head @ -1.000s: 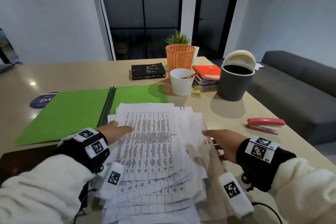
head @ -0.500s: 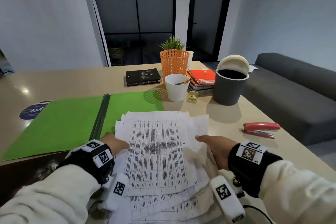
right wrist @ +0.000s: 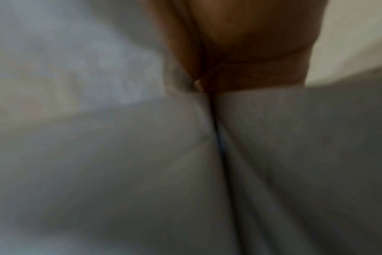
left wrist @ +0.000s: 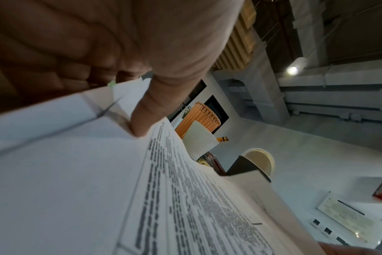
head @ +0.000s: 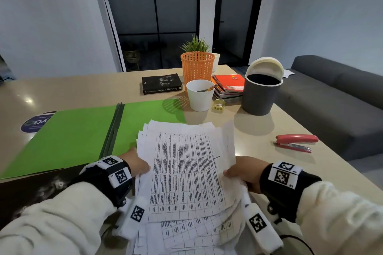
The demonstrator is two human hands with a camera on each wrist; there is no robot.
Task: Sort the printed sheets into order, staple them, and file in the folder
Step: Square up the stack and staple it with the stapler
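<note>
A loose, uneven stack of printed sheets (head: pixel 184 174) with tables of text is lifted between my two hands near the table's front edge. My left hand (head: pixel 137 163) grips its left edge, thumb (left wrist: pixel 146 119) on top of the sheets (left wrist: pixel 76 181). My right hand (head: pixel 240 172) grips the right edge; its wrist view shows only blurred paper (right wrist: pixel 120 155) against the palm. An open green folder (head: pixel 78 136) lies flat to the left, partly under the stack's far corner. A red stapler (head: pixel 295 143) lies on the table to the right.
Behind the stack stand a white cup (head: pixel 200 95) with a pencil, a yellow sharpener (head: pixel 218 106), a dark bin (head: pixel 261 93) with a swing lid, an orange mesh basket (head: pixel 196 67), spiral notebooks (head: pixel 228 85) and a black book (head: pixel 161 84). A grey sofa (head: pixel 335 97) borders the table's right edge.
Both hands closed in from the sides onto the stack's edges and raised it, gathering the spread sheets into a tighter pile. The head view moved closer.
</note>
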